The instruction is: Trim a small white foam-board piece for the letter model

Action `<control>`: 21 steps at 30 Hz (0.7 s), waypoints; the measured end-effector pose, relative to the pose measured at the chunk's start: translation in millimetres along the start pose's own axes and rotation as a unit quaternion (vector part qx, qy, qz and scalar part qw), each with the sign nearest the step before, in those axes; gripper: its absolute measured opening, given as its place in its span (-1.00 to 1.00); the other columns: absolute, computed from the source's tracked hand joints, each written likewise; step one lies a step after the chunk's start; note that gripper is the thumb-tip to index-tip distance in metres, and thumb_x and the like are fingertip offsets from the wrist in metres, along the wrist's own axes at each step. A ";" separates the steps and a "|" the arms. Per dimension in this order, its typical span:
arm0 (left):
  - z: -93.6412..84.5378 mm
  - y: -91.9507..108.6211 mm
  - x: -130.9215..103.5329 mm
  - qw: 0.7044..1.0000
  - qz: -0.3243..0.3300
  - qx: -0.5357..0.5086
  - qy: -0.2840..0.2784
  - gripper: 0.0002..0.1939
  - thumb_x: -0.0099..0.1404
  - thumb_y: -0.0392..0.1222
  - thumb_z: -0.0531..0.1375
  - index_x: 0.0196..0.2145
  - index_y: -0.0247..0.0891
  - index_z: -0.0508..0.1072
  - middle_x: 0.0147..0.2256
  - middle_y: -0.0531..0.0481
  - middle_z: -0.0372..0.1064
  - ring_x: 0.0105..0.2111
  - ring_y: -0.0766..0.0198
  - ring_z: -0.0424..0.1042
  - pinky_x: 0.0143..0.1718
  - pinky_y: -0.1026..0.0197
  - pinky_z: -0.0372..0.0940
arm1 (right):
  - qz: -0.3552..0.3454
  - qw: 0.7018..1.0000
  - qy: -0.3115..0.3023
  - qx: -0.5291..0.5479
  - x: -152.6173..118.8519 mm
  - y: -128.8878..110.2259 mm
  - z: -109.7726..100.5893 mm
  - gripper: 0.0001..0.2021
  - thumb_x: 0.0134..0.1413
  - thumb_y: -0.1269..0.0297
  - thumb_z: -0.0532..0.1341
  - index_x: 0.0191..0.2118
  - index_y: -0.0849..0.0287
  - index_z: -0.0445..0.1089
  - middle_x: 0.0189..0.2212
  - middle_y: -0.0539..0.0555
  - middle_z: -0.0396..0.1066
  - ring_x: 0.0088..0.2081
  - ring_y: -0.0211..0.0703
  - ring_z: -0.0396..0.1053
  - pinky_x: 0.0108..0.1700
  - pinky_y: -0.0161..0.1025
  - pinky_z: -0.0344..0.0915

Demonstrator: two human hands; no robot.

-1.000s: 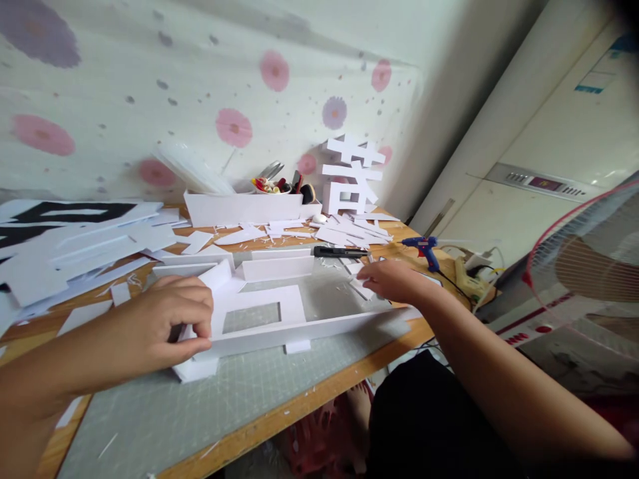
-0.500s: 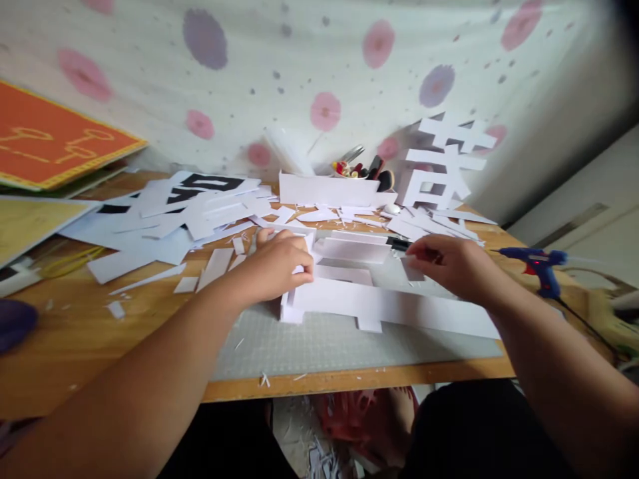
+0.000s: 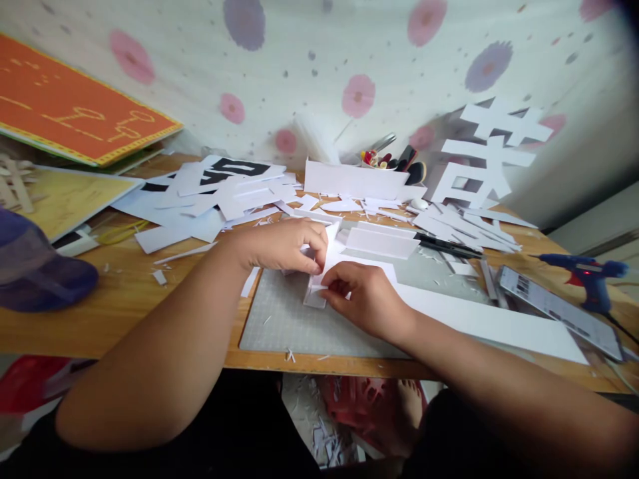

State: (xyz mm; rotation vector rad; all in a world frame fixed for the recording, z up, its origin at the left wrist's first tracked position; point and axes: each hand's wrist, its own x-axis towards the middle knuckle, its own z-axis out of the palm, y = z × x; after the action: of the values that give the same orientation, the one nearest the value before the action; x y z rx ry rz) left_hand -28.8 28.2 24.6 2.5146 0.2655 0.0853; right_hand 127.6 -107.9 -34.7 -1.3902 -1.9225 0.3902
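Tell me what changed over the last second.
The right hand left the far right scraps and came in beside the left hand; both now pinch the white foam piece at its left end. The left hand kept its grip. The glue gun stayed put.

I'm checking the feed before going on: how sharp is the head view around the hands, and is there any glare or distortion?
Head view: soft daylight, no harsh glare; left hand and right hand on the white foam-board piece are fairly sharp; edges bend and smear, so the glue gun and corners look softer, top right corner darkened.
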 end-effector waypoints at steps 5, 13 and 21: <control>-0.5 -2.7 -1.5 0.999 0.010 -0.011 -0.033 -0.94 0.11 -0.21 0.28 -0.48 -0.19 0.55 -0.22 0.03 0.40 -0.16 0.26 0.36 -0.08 0.25 0.19 | 0.011 1.000 -0.005 0.012 -0.9 0.3 3.5 -0.95 0.02 0.43 0.28 -0.40 0.17 0.42 -0.49 -0.03 0.43 -0.50 -0.33 0.32 -0.42 -0.35 0.25; 1.2 -8.1 -2.3 0.997 0.035 0.022 -0.065 -0.92 0.12 -0.11 0.32 -0.45 -0.13 0.57 -0.14 0.04 0.42 -0.05 0.19 0.33 0.05 0.18 0.12 | 0.014 0.999 0.019 0.031 -3.5 1.6 8.5 -0.94 0.03 0.38 0.27 -0.43 0.15 0.38 -0.51 -0.03 0.43 -0.50 -0.31 0.35 -0.43 -0.35 0.27; -0.5 -7.7 -5.2 0.991 -0.012 0.071 -0.111 -0.89 0.13 -0.21 0.30 -0.33 -0.06 0.58 0.12 0.09 0.31 0.18 0.07 0.13 0.25 -0.05 -0.20 | 0.003 0.998 0.030 0.047 -6.0 2.0 9.9 -0.93 0.04 0.41 0.26 -0.43 0.17 0.38 -0.50 -0.02 0.44 -0.50 -0.31 0.36 -0.42 -0.35 0.29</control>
State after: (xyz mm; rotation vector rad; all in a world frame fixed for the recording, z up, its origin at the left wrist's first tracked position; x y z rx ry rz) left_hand -35.3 33.5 20.6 2.6321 0.2163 -0.2292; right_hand 123.0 -111.0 -45.0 -1.3329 -1.8286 0.4310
